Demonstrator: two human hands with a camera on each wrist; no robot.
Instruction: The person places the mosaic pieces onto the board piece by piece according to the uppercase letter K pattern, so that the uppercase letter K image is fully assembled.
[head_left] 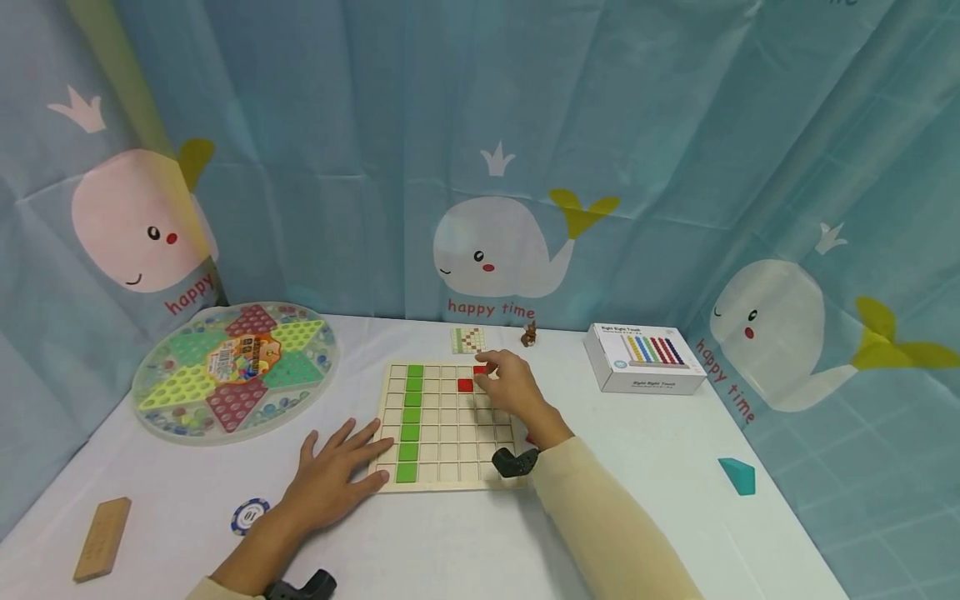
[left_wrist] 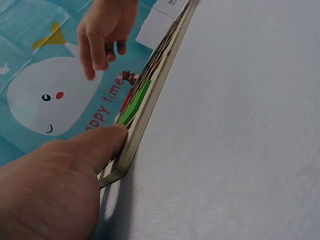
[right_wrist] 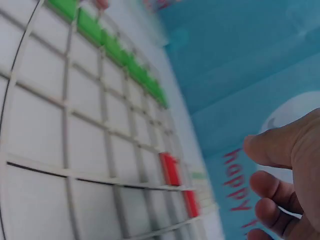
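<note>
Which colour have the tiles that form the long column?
The column tiles are green, clearest in the head view.

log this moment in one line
left hand: touching grid board; right hand: hovers, empty; green tiles: one column; red tiles: two in grid

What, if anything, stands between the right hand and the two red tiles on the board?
Nothing visible: the right wrist view shows open air between the right hand and the red tiles near the far edge of the board.
</note>
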